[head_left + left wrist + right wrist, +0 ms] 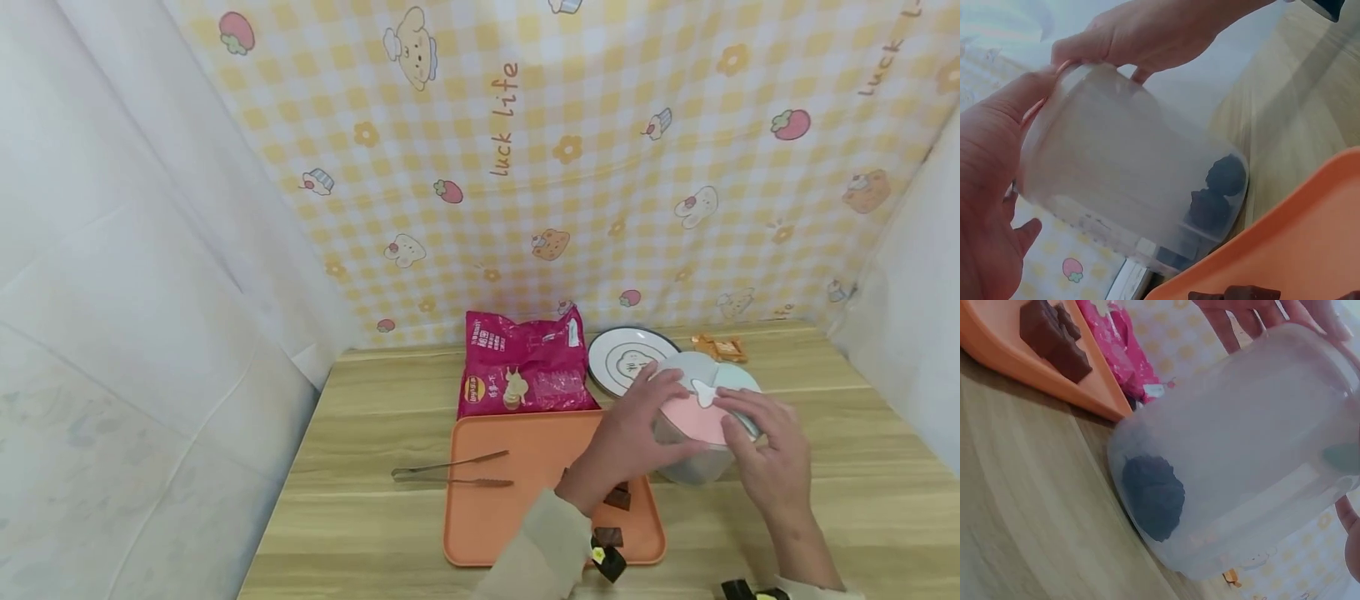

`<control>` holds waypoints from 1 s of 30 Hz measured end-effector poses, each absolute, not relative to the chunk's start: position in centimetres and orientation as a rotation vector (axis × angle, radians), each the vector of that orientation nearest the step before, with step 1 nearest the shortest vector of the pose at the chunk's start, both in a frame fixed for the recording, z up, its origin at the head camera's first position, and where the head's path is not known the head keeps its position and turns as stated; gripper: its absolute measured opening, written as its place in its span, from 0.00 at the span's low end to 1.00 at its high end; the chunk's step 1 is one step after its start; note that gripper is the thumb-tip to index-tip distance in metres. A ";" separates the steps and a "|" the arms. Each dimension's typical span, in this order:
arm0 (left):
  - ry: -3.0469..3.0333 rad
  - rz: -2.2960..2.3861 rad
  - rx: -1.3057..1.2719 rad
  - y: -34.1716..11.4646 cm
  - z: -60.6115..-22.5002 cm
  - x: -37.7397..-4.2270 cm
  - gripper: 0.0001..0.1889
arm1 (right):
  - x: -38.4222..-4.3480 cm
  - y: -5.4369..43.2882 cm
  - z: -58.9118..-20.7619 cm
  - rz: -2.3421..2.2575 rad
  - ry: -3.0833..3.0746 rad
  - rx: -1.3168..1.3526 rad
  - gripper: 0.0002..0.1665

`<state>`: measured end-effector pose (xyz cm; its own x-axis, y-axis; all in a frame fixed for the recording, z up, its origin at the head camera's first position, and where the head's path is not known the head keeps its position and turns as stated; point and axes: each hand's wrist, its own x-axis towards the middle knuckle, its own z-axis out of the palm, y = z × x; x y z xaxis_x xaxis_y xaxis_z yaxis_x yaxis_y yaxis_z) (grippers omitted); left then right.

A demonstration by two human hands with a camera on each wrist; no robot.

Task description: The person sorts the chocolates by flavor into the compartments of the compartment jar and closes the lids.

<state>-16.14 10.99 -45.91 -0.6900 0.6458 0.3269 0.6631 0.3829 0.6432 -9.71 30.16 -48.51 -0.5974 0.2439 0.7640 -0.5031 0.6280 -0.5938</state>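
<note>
A translucent plastic canister [692, 468] stands on the right side of the table, just beyond the tray's right edge. Its round lid [697, 419] has pink, grey and pale green sections and a white piece at the centre. My left hand [628, 429] grips the lid's left side, thumb at the near edge and fingers at the far edge. On the opposite side, my right hand [776, 454] holds the rim with its thumb in front and fingers over the top. Dark, rough-edged round pieces [1227, 175] lie at the canister's bottom in the left wrist view.
An orange tray [487, 525] holds chocolate pieces [609, 537], partly behind the left arm. Metal tongs [450, 477] lie across its left edge. Behind are a magenta snack bag [525, 367], a white plate [622, 342] and small orange packets [727, 348], close to the patterned curtain [465, 250].
</note>
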 end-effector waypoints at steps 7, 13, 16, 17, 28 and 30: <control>-2.670 -0.832 -1.172 11.5 -46.2 -15.1 0.37 | -9.4 29.2 -48.6 0.996 -1.928 0.248 0.16; -2.609 -0.754 -1.168 11.6 -46.0 -14.9 0.33 | -9.3 30.0 -48.5 1.003 -1.974 0.251 0.18; -2.517 -0.696 -1.190 11.6 -46.0 -14.9 0.28 | -9.4 30.7 -48.1 0.989 -2.012 0.247 0.18; -2.479 -0.661 -1.195 11.6 -46.1 -14.9 0.26 | -9.4 30.9 -48.0 0.987 -2.026 0.244 0.17; -2.340 -0.481 -1.252 11.2 -45.9 -15.6 0.24 | -9.4 33.0 -47.3 1.025 -2.200 0.211 0.17; -2.359 -0.494 -1.235 11.2 -45.8 -15.6 0.24 | -9.0 32.9 -47.1 1.028 -2.226 0.173 0.17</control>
